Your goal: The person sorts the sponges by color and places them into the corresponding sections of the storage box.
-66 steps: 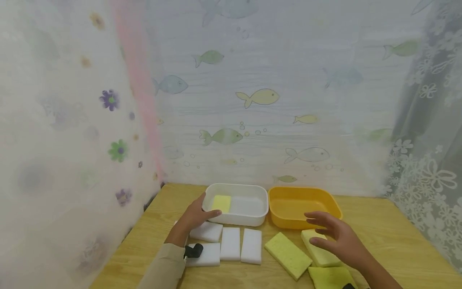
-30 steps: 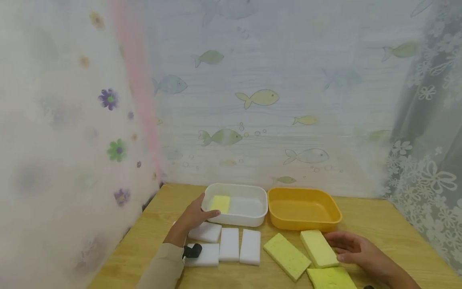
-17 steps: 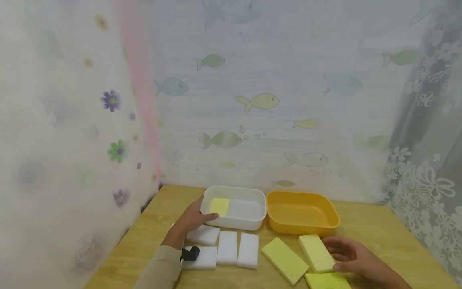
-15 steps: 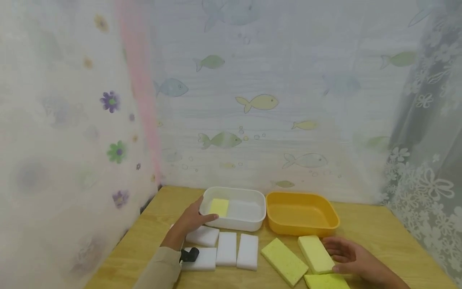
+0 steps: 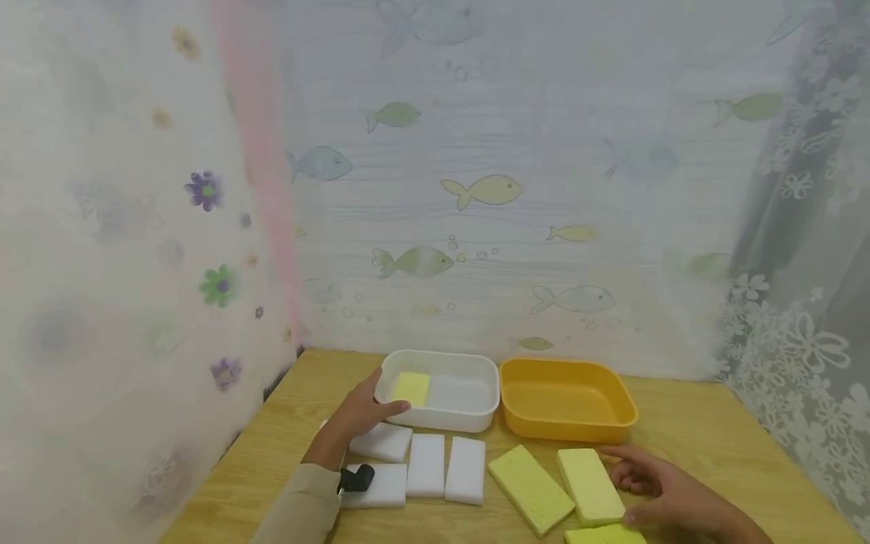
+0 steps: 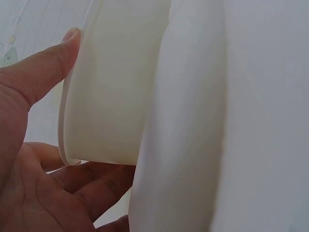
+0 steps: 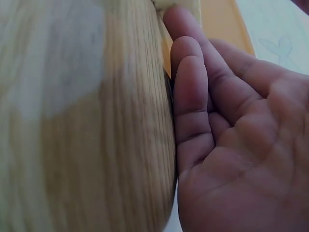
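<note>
A white plastic tub stands at the back of the table with a small pale yellow sponge lying in it. My left hand grips the tub's left end, thumb over the rim; the left wrist view shows fingers round the tub wall. At the right, my right hand holds a pale yellow sponge lengthwise, index finger at its far end and thumb at its near end. That sponge lies on the table. In the right wrist view the remaining fingers are curled.
An orange tub stands against the white one's right side. Several white sponges lie before the white tub. Another yellow sponge lies slanted beside the held one, and one more is cut off by the lower edge. A curtain hangs behind.
My right hand has come down from above the sponges to the pale yellow sponge's right side and taken its two ends. The sponge has shifted slightly toward me. My left hand stays put.
</note>
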Action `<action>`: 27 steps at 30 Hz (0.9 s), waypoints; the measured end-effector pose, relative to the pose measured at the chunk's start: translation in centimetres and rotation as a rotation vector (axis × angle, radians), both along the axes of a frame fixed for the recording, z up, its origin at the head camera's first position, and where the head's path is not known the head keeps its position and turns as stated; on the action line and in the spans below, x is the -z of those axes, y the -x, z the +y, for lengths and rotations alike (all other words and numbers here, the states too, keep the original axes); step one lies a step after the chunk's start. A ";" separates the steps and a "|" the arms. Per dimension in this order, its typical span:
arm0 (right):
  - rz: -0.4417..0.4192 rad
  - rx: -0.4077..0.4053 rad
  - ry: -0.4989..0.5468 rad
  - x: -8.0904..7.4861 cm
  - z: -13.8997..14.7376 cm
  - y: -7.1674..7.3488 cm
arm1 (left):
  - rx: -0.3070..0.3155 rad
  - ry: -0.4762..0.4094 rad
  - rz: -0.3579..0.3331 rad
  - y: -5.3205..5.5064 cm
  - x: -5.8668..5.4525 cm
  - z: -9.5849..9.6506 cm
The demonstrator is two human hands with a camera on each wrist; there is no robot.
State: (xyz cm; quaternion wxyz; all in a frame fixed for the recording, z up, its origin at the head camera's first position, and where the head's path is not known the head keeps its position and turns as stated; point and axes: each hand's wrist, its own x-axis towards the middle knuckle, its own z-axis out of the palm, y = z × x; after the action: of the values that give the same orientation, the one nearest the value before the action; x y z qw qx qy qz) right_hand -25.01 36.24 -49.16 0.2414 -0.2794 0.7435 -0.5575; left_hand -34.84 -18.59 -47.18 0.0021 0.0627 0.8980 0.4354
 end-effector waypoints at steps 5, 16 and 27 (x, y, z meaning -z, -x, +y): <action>0.052 -0.036 -0.005 -0.1 -0.6 -0.1 | -0.006 0.004 -0.009 -0.1 0.0 -0.1; 0.110 -0.032 -0.107 -0.9 -1.7 0.0 | 0.016 0.014 0.015 0.4 -0.6 0.1; 0.093 0.019 -0.101 -0.4 -1.7 -0.2 | 0.009 0.009 0.001 0.1 -0.4 0.2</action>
State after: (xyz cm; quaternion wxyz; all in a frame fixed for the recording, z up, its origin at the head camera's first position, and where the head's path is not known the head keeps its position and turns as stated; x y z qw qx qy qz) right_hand -24.79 34.58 -48.79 0.2152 -0.2854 0.7838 -0.5079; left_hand -34.99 -18.40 -46.73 0.0038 0.0668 0.8997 0.4313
